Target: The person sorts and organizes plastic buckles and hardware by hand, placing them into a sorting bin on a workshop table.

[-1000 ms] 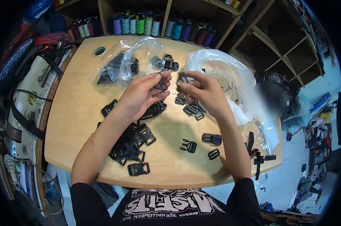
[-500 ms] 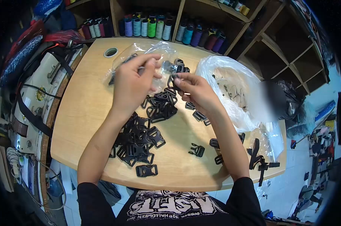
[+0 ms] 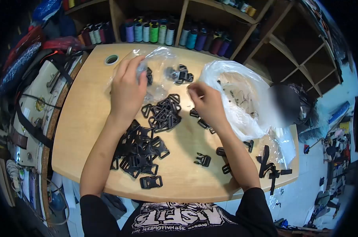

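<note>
My left hand [image 3: 127,89] is over the near left part of a clear plastic bag [image 3: 159,55], thumb and fingers apart. Black pieces show through the plastic beside its thumb. My right hand [image 3: 208,104] hovers over the table between the bag and a white plastic bag, its fingers loosely curled with a gap to the thumb and nothing visible in them. Between my hands lies a heap of black triangular rings [image 3: 165,114]. Nearer me is a pile of black side-release buckles [image 3: 139,152]. A small cluster of black plastic parts [image 3: 183,75] sits beyond my right hand.
The open white plastic bag [image 3: 212,71] holds small dark bits. A roll of tape [image 3: 111,59] stands at the back left. Black straps [image 3: 272,168] lie at the right edge. A sewing machine [image 3: 36,106] is on the left; thread spools [image 3: 153,33] fill the shelf.
The black piece held in my right hand is no longer seen there. My right hand has moved slightly right and down. My left hand has shifted left, its fingers less bent.
</note>
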`<state>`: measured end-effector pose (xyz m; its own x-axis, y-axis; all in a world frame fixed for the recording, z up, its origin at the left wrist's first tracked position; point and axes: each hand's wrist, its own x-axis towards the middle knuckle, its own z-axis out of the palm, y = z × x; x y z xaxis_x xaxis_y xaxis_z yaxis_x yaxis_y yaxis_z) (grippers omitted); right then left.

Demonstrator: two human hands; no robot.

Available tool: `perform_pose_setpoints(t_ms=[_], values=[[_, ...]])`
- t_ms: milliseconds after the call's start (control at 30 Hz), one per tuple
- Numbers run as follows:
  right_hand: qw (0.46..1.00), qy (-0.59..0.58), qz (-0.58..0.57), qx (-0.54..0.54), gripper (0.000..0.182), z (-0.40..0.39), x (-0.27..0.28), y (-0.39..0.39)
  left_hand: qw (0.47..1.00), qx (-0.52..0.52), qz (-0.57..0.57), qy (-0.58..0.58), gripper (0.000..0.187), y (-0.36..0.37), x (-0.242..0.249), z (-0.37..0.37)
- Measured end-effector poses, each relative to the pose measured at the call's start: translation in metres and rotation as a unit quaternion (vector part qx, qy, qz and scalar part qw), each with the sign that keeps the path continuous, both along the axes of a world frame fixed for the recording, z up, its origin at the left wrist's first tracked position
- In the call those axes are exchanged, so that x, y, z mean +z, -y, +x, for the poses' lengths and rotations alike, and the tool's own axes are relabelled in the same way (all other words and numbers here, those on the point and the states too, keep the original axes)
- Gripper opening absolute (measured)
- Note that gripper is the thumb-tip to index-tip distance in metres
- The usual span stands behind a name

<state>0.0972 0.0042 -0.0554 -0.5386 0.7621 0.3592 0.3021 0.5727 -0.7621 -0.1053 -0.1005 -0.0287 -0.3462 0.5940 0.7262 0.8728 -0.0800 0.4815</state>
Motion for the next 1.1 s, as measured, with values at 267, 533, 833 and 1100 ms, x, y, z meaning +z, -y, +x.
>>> perform_pose_setpoints(t_ms=[267, 533, 833, 1100], values=[[0.955, 0.263, 0.062, -0.12, 0.029, 0.063, -0.014, -0.147, 1.0, -0.001, -0.018, 0.017, 0.034, -0.001, 0.003, 0.004], [0.919, 0.369, 0.122, -0.063, 0.029, 0.037, -0.018, -0.147, 1.0, -0.011, -0.007, 0.008, 0.033, 0.0, -0.001, 0.004], [0.945, 0.301, 0.123, -0.032, 0.026, 0.062, -0.024, -0.147, 1.0, -0.011, -0.011, 0.006, 0.032, 0.0, -0.002, 0.003], [0.991, 0.116, -0.012, -0.072, 0.022, 0.08, -0.009, -0.146, 0.999, -0.01, -0.023, 0.021, 0.032, 0.001, 0.0, 0.002]])
